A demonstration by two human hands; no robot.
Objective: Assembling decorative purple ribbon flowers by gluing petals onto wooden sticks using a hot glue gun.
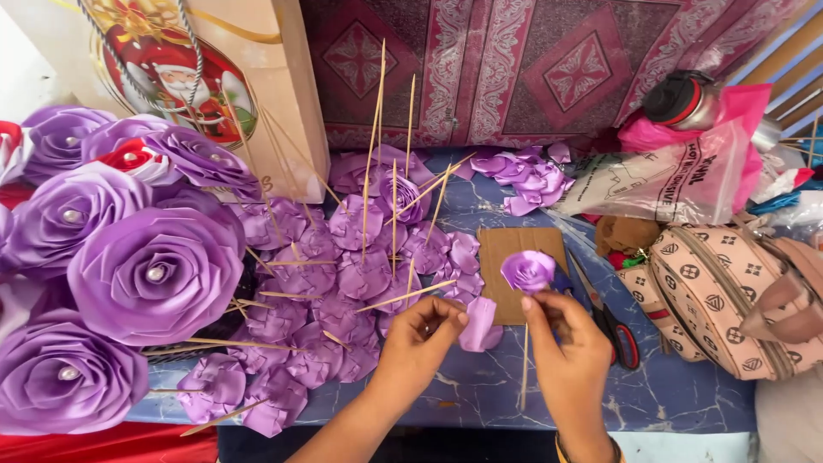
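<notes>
My right hand pinches a thin wooden stick just under a small purple ribbon rose that sits on its top. My left hand holds a folded purple ribbon petal close beside the stick, below the rose. Both hands hover over a brown cardboard piece lying on the blue marbled table.
A pile of small purple roses on sticks lies left of my hands, with large finished purple roses further left. Red-handled scissors lie right of the cardboard, next to a patterned pink bag. Loose purple petals and a plastic bag sit behind.
</notes>
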